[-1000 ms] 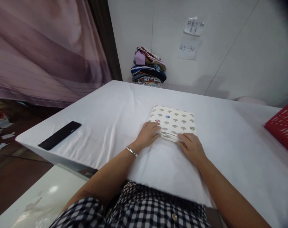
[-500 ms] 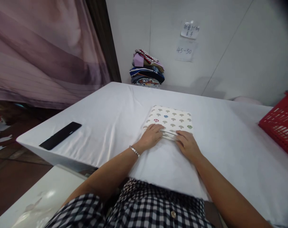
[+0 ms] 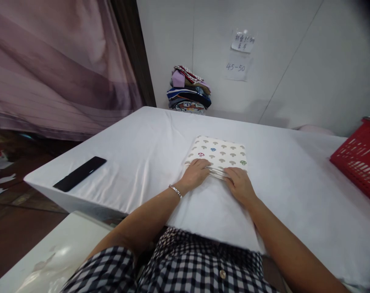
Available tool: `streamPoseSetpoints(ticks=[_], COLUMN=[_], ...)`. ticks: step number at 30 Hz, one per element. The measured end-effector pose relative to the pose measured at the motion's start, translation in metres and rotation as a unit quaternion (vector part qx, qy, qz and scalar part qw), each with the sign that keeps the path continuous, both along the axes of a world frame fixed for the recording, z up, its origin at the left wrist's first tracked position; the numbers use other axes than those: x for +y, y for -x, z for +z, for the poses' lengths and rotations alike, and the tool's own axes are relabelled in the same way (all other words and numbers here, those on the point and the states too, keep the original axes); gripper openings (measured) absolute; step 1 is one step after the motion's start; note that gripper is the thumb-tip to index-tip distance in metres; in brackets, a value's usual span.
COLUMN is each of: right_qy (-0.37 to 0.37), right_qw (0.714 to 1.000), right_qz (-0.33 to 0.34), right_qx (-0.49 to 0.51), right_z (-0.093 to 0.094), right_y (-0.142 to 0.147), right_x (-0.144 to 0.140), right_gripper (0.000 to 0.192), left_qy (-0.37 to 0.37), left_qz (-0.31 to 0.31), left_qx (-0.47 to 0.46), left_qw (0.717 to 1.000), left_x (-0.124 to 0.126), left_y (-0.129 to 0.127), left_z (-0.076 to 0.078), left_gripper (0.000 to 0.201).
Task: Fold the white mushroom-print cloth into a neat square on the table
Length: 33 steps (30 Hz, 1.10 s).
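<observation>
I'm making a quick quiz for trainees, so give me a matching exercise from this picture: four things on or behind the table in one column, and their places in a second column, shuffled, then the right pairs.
Things:
1. mushroom-print folded cloth
2. black phone
3. red basket
4. pile of folded clothes

Places:
A. at the table's right edge
B. against the wall, behind the table's far end
C. near the table's left corner
D. mid-table, under the fingertips of the left hand and right hand

Pairs: 1-D, 2-C, 3-A, 4-B
</observation>
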State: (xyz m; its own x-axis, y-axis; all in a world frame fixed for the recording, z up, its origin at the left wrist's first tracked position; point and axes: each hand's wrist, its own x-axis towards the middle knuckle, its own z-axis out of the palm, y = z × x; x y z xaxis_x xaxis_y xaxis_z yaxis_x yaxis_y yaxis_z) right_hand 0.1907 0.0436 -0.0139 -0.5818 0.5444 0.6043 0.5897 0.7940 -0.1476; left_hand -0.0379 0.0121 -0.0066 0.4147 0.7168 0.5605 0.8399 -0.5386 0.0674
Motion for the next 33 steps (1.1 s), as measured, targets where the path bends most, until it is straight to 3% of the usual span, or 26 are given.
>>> streamPoseSetpoints(ticks=[12, 18, 24, 33], right_qy=[0.002, -0.031, -0.037, 0.007], right_qw=[0.999, 0.999, 0.999, 0.999], right_qz=[-0.035, -0.030, -0.020, -0.006], right_qx=[-0.019, -0.023, 0.006, -0.037], right_z=[0.0009, 0.0010, 0.0025, 0.0029], right_y=[0.0053, 0.0050, 0.0058, 0.0047], right_x=[0.0064, 0.0082, 0.0063, 0.0028], right_gripper=[0.023, 0.021, 0.023, 0.030], left_qy=[0.003, 0.008, 0.000, -0.003], left_qz=[0.008, -0.016, -0.003, 0.022], left_qx=[0.008, -0.005, 0.001, 0.007], left_qw=[1.000, 1.000, 1.000, 1.000], left_x=[0.0030, 0.0015, 0.0021, 0.0033], left_y=[-0.0027, -0.0006, -0.0022, -0.0047], left_z=[-0.0002, -0.0010, 0.0034, 0.0060], left_gripper=[0.021, 0.022, 0.023, 0.021])
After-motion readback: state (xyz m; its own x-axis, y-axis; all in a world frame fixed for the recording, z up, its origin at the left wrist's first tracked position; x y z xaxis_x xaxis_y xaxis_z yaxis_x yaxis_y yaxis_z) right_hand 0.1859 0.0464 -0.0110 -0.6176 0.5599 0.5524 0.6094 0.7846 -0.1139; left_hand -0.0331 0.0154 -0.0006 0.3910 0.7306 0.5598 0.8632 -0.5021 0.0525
